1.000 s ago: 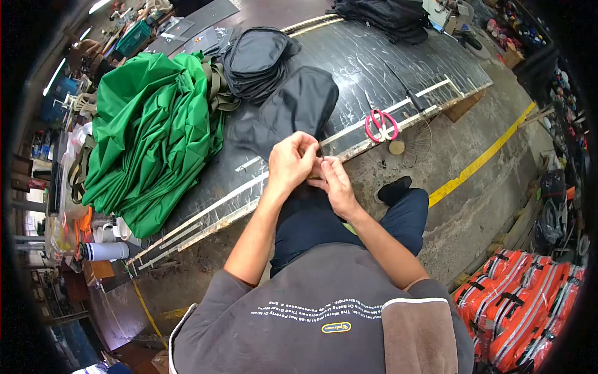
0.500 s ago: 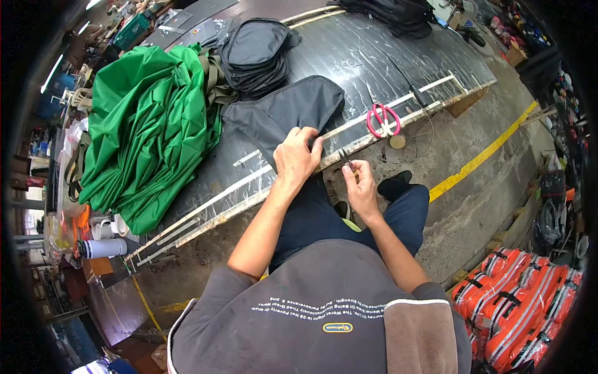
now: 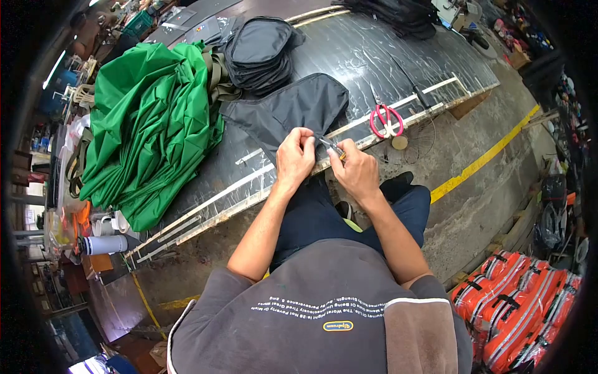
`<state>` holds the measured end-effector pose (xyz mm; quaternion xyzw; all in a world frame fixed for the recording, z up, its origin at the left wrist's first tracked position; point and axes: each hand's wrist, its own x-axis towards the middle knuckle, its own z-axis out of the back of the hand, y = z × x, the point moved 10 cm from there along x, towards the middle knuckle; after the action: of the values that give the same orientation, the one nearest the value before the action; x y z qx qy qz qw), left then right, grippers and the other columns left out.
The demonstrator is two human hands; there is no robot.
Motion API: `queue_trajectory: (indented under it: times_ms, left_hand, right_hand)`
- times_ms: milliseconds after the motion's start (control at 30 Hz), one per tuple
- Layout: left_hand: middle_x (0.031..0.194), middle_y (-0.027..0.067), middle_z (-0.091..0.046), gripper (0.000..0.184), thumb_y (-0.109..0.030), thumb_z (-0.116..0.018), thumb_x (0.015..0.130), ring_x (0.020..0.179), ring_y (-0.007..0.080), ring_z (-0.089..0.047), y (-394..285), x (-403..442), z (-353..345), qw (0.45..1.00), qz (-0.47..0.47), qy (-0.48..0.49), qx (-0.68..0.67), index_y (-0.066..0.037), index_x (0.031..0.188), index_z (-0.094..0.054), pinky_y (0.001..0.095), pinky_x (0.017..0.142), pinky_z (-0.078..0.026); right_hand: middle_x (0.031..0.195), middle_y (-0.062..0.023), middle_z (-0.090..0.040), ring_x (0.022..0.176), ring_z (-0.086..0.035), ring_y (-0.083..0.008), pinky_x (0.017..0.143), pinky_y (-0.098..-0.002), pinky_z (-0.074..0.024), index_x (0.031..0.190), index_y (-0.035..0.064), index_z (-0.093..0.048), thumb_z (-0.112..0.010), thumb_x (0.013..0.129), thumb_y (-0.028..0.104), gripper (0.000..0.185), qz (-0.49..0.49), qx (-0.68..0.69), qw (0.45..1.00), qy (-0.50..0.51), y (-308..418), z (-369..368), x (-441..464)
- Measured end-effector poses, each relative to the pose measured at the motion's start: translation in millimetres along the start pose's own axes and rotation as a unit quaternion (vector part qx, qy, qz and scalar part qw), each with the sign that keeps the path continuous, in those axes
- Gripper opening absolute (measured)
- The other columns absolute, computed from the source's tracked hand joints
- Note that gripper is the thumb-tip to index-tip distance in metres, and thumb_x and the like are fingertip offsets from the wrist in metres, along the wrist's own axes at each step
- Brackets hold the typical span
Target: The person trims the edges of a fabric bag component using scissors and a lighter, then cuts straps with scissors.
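Black fabric piece [image 3: 296, 109] lies across the near edge of the table [image 3: 349, 59], its lower corner pinched in your left hand [image 3: 294, 157]. Your right hand [image 3: 357, 169] is closed around a small pointed tool [image 3: 331, 146], its tip just beside your left fingers; whether it touches the fabric is too small to tell. Pink-handled scissors [image 3: 387, 121] rest at the table edge to the right, with a heap of green cloth [image 3: 149, 131] to the left and stacked black pouches [image 3: 258, 53] just behind the fabric.

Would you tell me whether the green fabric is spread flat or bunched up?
Bunched up: the green fabric lies heaped in deep, uneven folds.
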<state>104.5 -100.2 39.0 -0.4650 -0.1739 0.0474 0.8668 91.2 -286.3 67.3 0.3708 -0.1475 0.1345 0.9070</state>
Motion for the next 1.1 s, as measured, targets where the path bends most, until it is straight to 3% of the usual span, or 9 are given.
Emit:
queue_trajectory:
  times_ms: [67, 167, 267, 767, 867, 967, 1100]
  left_hand:
    - [0.079, 0.0066, -0.067, 0.015, -0.015, -0.072, 0.094, 0.067, 0.0191, -0.063, -13, -1, 2, 1.000, -0.002, 0.016, 0.022, -0.004, 0.103, -0.072, 0.0344, 0.066, -0.052]
    - [0.080, 0.0096, -0.068, 0.013, -0.015, -0.071, 0.094, 0.069, 0.0239, -0.066, -13, 0, -1, 0.999, -0.044, -0.010, 0.026, -0.004, 0.101, -0.072, 0.0362, 0.068, -0.052]
    - [0.083, 0.0113, -0.069, 0.011, -0.014, -0.070, 0.095, 0.072, 0.0259, -0.068, -10, -2, -1, 0.999, -0.025, -0.013, 0.019, -0.004, 0.099, -0.072, 0.0371, 0.070, -0.053]
    - [0.086, 0.0112, -0.067, 0.010, -0.012, -0.070, 0.095, 0.073, 0.0260, -0.067, -13, -7, -3, 1.000, -0.026, -0.014, 0.010, -0.005, 0.100, -0.069, 0.0365, 0.069, -0.052]
    - [0.089, 0.0112, -0.065, 0.017, -0.011, -0.070, 0.093, 0.074, 0.0289, -0.068, -22, -12, 2, 0.998, -0.061, -0.030, 0.014, -0.007, 0.109, -0.070, 0.0391, 0.070, -0.053]
    - [0.091, 0.0110, -0.063, 0.028, -0.010, -0.071, 0.091, 0.075, 0.0323, -0.068, -44, -18, 4, 0.989, -0.100, -0.041, 0.105, -0.009, 0.119, -0.069, 0.0416, 0.071, -0.055]
    - [0.092, 0.0094, -0.064, 0.027, -0.004, -0.071, 0.087, 0.082, 0.0328, -0.069, -32, -16, -9, 0.985, -0.127, 0.061, 0.101, -0.011, 0.113, -0.075, 0.0425, 0.071, -0.056]
  right_hand:
    - [0.075, -0.0190, -0.071, 0.068, -0.071, -0.0409, 0.061, -0.0511, -0.0555, 0.099, 0.0075, -0.065, -0.072, 0.095, 0.030, 0.024, 0.013, -0.028, 0.999, 0.011, 3, -5, 3]
    - [0.074, -0.0191, -0.071, 0.067, -0.071, -0.0411, 0.060, -0.0510, -0.0556, 0.098, 0.0071, -0.064, -0.072, 0.095, 0.029, 0.024, 0.022, -0.042, 0.999, 0.020, 4, -7, 3]
    - [0.074, -0.0186, -0.071, 0.066, -0.071, -0.0404, 0.060, -0.0500, -0.0557, 0.098, 0.0067, -0.063, -0.072, 0.094, 0.029, 0.024, 0.030, -0.047, 0.998, 0.019, 9, -5, 3]
    - [0.070, -0.0145, -0.070, 0.063, -0.070, -0.0365, 0.058, -0.0466, -0.0546, 0.098, 0.0077, -0.064, -0.072, 0.096, 0.027, 0.021, 0.066, -0.069, 0.995, 0.020, 9, -19, 5]
    - [0.073, -0.0152, -0.070, 0.068, -0.071, -0.0368, 0.062, -0.0484, -0.0547, 0.102, 0.0078, -0.065, -0.072, 0.097, 0.028, 0.022, 0.046, -0.044, 0.998, -0.029, 4, -1, 2]
    - [0.079, -0.0153, -0.072, 0.073, -0.071, -0.0370, 0.072, -0.0498, -0.0530, 0.108, 0.0083, -0.063, -0.069, 0.099, 0.033, 0.027, 0.008, -0.052, 0.998, -0.042, -13, 13, -2]
    - [0.084, -0.0173, -0.073, 0.074, -0.070, -0.0400, 0.073, -0.0514, -0.0515, 0.111, 0.0076, -0.059, -0.069, 0.100, 0.036, 0.032, -0.058, -0.020, 0.996, -0.070, -49, 30, -12]
